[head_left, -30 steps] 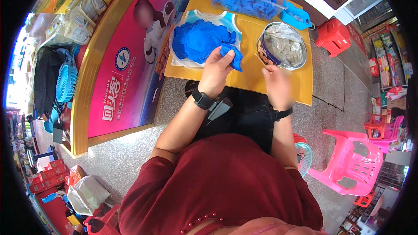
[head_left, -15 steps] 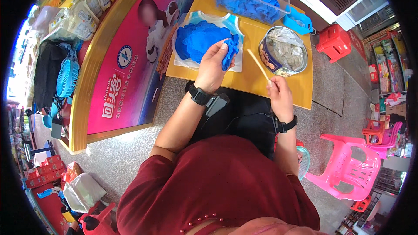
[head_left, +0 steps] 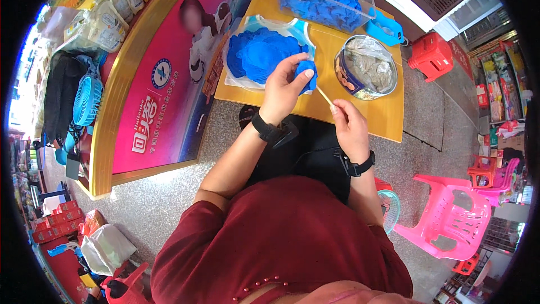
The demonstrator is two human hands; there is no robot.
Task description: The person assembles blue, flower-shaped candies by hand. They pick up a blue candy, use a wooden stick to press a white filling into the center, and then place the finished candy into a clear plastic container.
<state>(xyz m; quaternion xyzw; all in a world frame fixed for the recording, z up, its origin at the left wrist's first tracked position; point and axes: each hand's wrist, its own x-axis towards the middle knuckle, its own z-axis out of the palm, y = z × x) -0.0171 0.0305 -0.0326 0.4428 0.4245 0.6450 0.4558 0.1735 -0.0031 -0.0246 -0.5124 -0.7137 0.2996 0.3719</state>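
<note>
At the counter's (head_left: 382, 124) near edge, the left hand (head_left: 287, 87) pinches blue cloth (head_left: 306, 70); the right hand (head_left: 352, 130) pinches a stick (head_left: 325, 97), seemingly angled to meet it.

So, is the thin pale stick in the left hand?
No, the right hand holds the thin pale stick; the left hand pinches soft blue material.

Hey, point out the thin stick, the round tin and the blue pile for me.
Thin stick (head_left: 324, 96): head view, middle of its shaft.
Round tin (head_left: 348, 77): head view, its dark outer wall.
Blue pile (head_left: 263, 52): head view, middle of its top.
</note>
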